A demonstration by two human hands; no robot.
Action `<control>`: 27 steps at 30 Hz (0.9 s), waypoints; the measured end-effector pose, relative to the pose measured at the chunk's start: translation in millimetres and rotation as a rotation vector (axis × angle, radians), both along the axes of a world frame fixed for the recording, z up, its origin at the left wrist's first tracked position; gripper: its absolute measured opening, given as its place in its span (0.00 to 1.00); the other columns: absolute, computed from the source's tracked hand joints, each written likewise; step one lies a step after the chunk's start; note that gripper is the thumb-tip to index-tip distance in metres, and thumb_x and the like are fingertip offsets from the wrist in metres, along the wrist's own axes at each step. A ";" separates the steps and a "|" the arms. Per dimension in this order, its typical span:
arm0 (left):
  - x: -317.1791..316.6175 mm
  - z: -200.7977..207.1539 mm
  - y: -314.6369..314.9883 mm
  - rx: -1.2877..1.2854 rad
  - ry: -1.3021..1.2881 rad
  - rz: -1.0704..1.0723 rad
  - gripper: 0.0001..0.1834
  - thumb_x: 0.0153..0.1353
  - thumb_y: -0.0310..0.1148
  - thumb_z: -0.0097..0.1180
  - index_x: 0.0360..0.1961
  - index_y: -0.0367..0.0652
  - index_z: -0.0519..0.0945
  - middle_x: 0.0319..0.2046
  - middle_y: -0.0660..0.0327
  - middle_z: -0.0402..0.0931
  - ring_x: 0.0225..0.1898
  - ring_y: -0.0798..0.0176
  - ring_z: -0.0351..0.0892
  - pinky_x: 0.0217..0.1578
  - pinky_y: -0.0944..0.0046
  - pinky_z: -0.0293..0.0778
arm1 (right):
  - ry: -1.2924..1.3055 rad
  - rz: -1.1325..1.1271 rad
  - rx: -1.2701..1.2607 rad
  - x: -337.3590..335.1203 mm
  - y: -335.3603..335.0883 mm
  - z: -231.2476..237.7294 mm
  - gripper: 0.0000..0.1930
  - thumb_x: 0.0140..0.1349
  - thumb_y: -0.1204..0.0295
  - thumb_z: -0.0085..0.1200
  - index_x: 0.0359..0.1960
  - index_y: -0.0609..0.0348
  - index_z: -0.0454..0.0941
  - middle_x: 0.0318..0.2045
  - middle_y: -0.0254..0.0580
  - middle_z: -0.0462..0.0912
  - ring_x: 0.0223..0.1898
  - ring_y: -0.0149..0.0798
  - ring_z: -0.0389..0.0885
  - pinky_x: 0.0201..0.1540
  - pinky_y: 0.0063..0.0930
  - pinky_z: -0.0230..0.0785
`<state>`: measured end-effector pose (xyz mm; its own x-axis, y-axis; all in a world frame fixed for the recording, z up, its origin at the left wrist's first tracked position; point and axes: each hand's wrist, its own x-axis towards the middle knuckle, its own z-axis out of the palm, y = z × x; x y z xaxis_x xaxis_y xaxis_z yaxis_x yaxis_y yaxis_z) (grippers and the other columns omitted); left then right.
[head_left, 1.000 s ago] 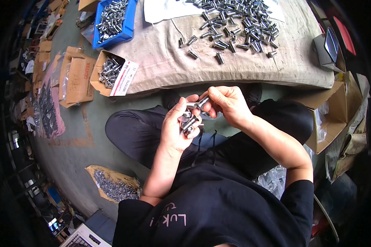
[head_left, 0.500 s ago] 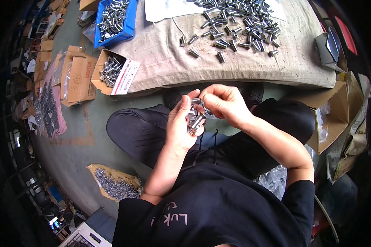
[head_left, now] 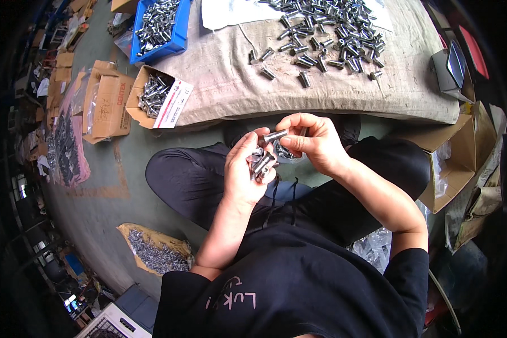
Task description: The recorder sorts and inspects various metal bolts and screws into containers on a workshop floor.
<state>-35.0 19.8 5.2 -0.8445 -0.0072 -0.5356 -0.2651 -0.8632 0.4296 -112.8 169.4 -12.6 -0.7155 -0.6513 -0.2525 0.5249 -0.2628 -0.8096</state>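
Note:
My left hand [head_left: 242, 169] is cupped, palm up, around several shiny bolt-like metal parts [head_left: 261, 164]. Between the thumb and fingers of my right hand [head_left: 316, 142] is one bolt-like metal part [head_left: 275, 136], lying almost level just above the left fingertips. These parts are short cylinders, some with a wider end. Behind the hands, more small metal pieces [head_left: 287, 151] show in a clear bag between my legs, partly hidden by my fingers.
A cloth-covered table [head_left: 321, 101] ahead carries a heap of similar metal parts [head_left: 343, 34]. At its left stand a blue bin [head_left: 180, 45] and a small carton [head_left: 134, 104], both holding parts. An open cardboard box [head_left: 456, 152] is at the right; a cardboard sheet [head_left: 180, 245] with small pieces lies lower left.
My right hand has drawn slightly back from the left palm, and the part in its fingers now shows plainly. The left hand has shifted slightly left with its handful.

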 end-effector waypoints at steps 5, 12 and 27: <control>-1.5 -2.1 -2.2 0.049 -0.041 0.031 0.13 0.63 0.36 0.43 0.40 0.38 0.72 0.24 0.60 0.71 0.17 0.68 0.70 0.09 0.73 0.60 | -0.406 -0.060 -0.298 -5.6 0.0 14.7 0.05 0.48 0.77 0.53 0.27 0.60 0.71 0.23 0.34 0.72 0.19 0.27 0.69 0.17 0.15 0.59; -12.5 -3.8 15.8 -0.318 -0.138 0.281 0.07 0.59 0.31 0.51 0.35 0.40 0.76 0.25 0.62 0.73 0.26 0.71 0.72 0.25 0.74 0.69 | 0.490 0.076 0.238 12.1 -7.5 21.8 0.15 0.45 0.70 0.65 0.30 0.59 0.69 0.17 0.27 0.69 0.20 0.20 0.64 0.22 0.18 0.59; -10.5 -5.2 8.5 0.021 0.014 0.209 0.10 0.61 0.37 0.46 0.38 0.41 0.71 0.24 0.62 0.70 0.20 0.68 0.69 0.14 0.73 0.64 | 0.260 0.048 0.039 5.1 -4.6 7.7 0.13 0.51 0.76 0.59 0.39 0.61 0.73 0.27 0.27 0.74 0.24 0.18 0.66 0.24 0.15 0.61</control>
